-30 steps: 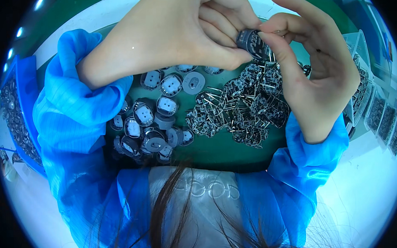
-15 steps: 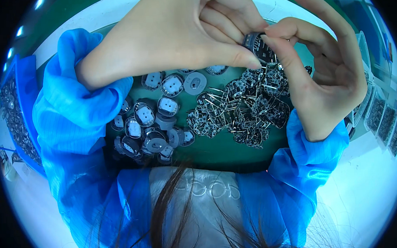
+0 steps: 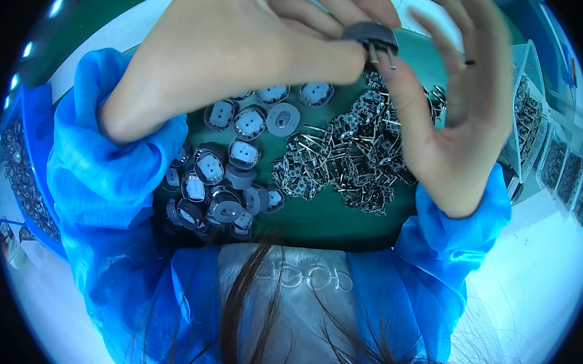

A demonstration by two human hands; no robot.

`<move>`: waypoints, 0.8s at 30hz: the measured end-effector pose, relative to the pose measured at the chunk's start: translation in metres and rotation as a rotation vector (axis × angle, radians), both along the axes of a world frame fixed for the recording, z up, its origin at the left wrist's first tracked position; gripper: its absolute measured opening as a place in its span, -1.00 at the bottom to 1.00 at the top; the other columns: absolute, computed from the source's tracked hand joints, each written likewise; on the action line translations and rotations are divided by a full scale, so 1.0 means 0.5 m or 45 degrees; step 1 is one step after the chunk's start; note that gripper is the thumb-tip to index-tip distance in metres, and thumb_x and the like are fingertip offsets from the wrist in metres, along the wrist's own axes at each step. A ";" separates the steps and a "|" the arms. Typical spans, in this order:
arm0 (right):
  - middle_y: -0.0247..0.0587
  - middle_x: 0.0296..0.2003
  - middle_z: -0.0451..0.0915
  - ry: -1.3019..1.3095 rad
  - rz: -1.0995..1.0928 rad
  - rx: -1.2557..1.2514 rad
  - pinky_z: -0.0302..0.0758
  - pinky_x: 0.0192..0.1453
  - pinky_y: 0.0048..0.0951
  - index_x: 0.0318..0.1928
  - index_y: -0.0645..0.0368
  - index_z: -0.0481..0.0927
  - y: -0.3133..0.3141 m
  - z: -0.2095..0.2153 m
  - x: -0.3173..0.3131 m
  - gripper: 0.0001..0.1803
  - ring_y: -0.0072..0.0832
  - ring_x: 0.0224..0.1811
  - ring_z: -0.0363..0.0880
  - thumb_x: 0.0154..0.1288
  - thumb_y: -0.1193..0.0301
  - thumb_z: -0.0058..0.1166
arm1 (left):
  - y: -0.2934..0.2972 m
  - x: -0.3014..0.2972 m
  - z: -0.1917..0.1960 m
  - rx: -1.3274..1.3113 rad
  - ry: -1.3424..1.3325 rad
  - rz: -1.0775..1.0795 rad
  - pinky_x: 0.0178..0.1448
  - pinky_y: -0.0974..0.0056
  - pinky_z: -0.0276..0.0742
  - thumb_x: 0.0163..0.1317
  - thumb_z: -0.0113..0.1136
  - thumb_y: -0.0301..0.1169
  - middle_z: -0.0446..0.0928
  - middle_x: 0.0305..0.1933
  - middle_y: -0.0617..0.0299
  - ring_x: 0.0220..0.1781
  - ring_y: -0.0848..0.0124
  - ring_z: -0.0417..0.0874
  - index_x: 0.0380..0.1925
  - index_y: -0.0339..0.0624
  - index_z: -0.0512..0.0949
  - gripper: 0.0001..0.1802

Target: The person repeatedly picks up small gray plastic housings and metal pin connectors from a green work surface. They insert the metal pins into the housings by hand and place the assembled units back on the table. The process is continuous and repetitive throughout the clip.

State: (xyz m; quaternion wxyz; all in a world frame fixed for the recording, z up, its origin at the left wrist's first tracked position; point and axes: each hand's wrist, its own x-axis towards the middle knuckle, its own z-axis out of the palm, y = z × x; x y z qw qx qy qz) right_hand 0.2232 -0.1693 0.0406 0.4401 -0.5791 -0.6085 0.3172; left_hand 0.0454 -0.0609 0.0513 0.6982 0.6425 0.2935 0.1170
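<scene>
My left hand point(image 3: 235, 49) pinches a dark grey round plug housing point(image 3: 373, 31) between thumb and fingers, above the far part of the green mat point(image 3: 293, 230). Two metal pins point down from the housing. The thumb of my right hand point(image 3: 459, 112) touches or nearly touches those pins, while its other fingers are spread and blurred, with nothing seen between them. Under my right hand lies a heap of small black circuit boards point(image 3: 348, 154) with metal pins. More round grey housings point(image 3: 211, 167), many showing white inner faces, lie in a loose pile below my left wrist.
A blue bin point(image 3: 40, 146) of small dark parts stands at the far left. On the right are a clear tray point(image 3: 527, 119) of dark parts and further clear compartments point(image 3: 561, 172) with small pieces. A white rim point(image 3: 116, 34) curves around the mat's far side.
The housing has tilted, so its pins now point down and its grey outer side shows. My right fingers have come off it and spread apart. Both hands have moved slightly left.
</scene>
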 end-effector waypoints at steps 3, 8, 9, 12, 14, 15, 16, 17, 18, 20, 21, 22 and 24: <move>0.04 -0.09 0.76 0.416 -0.051 -0.297 0.63 0.13 -0.45 0.19 0.51 0.56 0.007 -0.022 -0.003 -0.63 -0.38 -0.01 0.75 0.38 0.76 0.11 | 0.002 -0.010 -0.041 0.126 -0.105 0.053 -0.06 0.39 0.74 0.08 0.47 -0.64 0.76 -0.17 0.01 -0.17 0.47 0.78 -0.01 -0.43 0.67 -0.59; 0.06 -0.07 0.75 0.056 -0.105 -0.237 0.64 0.15 -0.45 0.19 0.49 0.58 0.002 -0.034 -0.011 -0.65 -0.39 0.01 0.74 0.44 0.74 0.07 | -0.009 0.010 -0.042 0.542 -0.091 0.050 -0.16 0.44 0.70 0.12 0.45 -0.62 0.75 -0.25 0.08 -0.24 0.51 0.77 -0.10 -0.40 0.69 -0.69; 0.05 -0.08 0.76 0.029 -0.127 -0.262 0.64 0.15 -0.43 0.21 0.48 0.57 0.006 -0.030 -0.007 -0.64 -0.38 0.00 0.74 0.44 0.73 0.08 | -0.004 0.016 -0.051 0.675 -0.110 0.078 -0.16 0.44 0.70 0.15 0.43 -0.61 0.75 -0.26 0.08 -0.24 0.50 0.77 -0.10 -0.40 0.69 -0.72; -0.13 -0.21 0.78 -0.302 -0.117 -0.209 0.63 0.03 -0.45 0.06 0.31 0.70 0.022 -0.004 0.013 -0.66 -0.43 -0.11 0.76 0.26 0.54 0.35 | 0.042 -0.020 -0.056 1.066 -0.075 0.264 -0.14 0.41 0.69 0.24 0.35 -0.59 0.75 -0.27 0.07 -0.25 0.46 0.78 -0.12 -0.39 0.70 -0.79; -0.23 -0.29 0.78 -0.651 -0.147 -0.210 0.60 -0.06 -0.47 -0.06 0.20 0.78 0.011 -0.016 0.059 -0.69 -0.48 -0.18 0.73 0.17 0.42 0.49 | 0.134 -0.017 -0.117 1.242 0.092 0.260 -0.01 0.28 0.69 0.29 0.31 -0.53 0.75 -0.24 0.03 -0.16 0.33 0.78 -0.14 -0.39 0.70 -0.82; -0.24 -0.31 0.77 -0.739 -0.065 -0.184 0.57 -0.10 -0.48 -0.10 0.17 0.79 0.011 -0.013 0.061 -0.71 -0.50 -0.20 0.71 0.17 0.38 0.49 | 0.181 -0.056 -0.108 1.332 0.354 0.242 0.10 0.19 0.69 0.31 0.31 -0.48 0.74 -0.20 0.00 -0.08 0.22 0.78 -0.15 -0.39 0.70 -0.81; -0.26 -0.32 0.76 -0.859 -0.018 -0.172 0.55 -0.13 -0.49 -0.14 0.15 0.81 0.006 -0.015 0.070 -0.73 -0.51 -0.22 0.68 0.16 0.34 0.50 | 0.176 -0.058 -0.109 1.511 0.438 0.259 0.16 0.15 0.65 0.31 0.30 -0.46 0.72 -0.17 -0.01 -0.03 0.16 0.75 -0.14 -0.38 0.70 -0.79; -0.26 -0.32 0.75 -0.824 0.015 -0.168 0.49 -0.19 -0.45 -0.11 0.18 0.79 0.001 -0.025 0.075 -0.66 -0.49 -0.25 0.59 0.11 0.34 0.53 | 0.164 -0.062 -0.111 1.691 0.528 0.278 0.23 0.11 0.61 0.32 0.29 -0.44 0.70 -0.13 -0.03 0.03 0.10 0.72 -0.12 -0.37 0.69 -0.78; -0.25 -0.28 0.75 -0.808 0.079 -0.114 0.49 -0.18 -0.44 -0.11 0.18 0.79 0.004 -0.024 0.074 -0.68 -0.47 -0.25 0.59 0.12 0.37 0.51 | 0.180 -0.079 -0.120 1.802 0.567 0.254 0.30 0.06 0.54 0.34 0.27 -0.41 0.66 -0.07 -0.05 0.09 0.03 0.66 -0.09 -0.35 0.67 -0.75; -0.24 -0.20 0.75 -0.805 0.174 -0.048 0.49 -0.16 -0.42 -0.12 0.18 0.79 0.006 -0.033 0.079 -0.72 -0.43 -0.24 0.59 0.13 0.43 0.48 | 0.187 -0.066 -0.153 1.983 0.544 0.311 0.34 0.02 0.48 0.35 0.27 -0.37 0.62 -0.02 -0.06 0.14 -0.02 0.61 -0.04 -0.33 0.65 -0.73; -0.23 -0.15 0.74 -0.771 0.184 -0.049 0.50 -0.15 -0.42 -0.12 0.17 0.79 0.007 -0.033 0.076 -0.74 -0.40 -0.20 0.61 0.14 0.48 0.45 | 0.178 -0.054 -0.173 2.063 0.514 0.399 0.31 0.02 0.49 0.35 0.28 -0.38 0.62 -0.02 -0.06 0.12 -0.01 0.61 -0.04 -0.33 0.64 -0.72; -0.22 -0.11 0.74 -0.737 0.187 -0.050 0.51 -0.13 -0.41 -0.13 0.16 0.79 0.009 -0.030 0.074 -0.76 -0.38 -0.17 0.63 0.14 0.53 0.42 | 0.168 -0.034 -0.174 2.048 0.402 0.356 0.27 0.03 0.50 0.33 0.30 -0.37 0.62 -0.02 -0.05 0.10 0.00 0.62 -0.04 -0.33 0.63 -0.72; -0.21 -0.05 0.72 -0.748 0.310 0.009 0.52 -0.12 -0.41 -0.13 0.15 0.79 0.014 -0.021 0.079 -0.75 -0.34 -0.13 0.66 0.15 0.63 0.36 | 0.144 -0.017 -0.151 1.921 0.141 0.148 0.19 0.04 0.53 0.30 0.36 -0.36 0.61 -0.03 -0.05 0.05 0.02 0.63 -0.07 -0.33 0.62 -0.70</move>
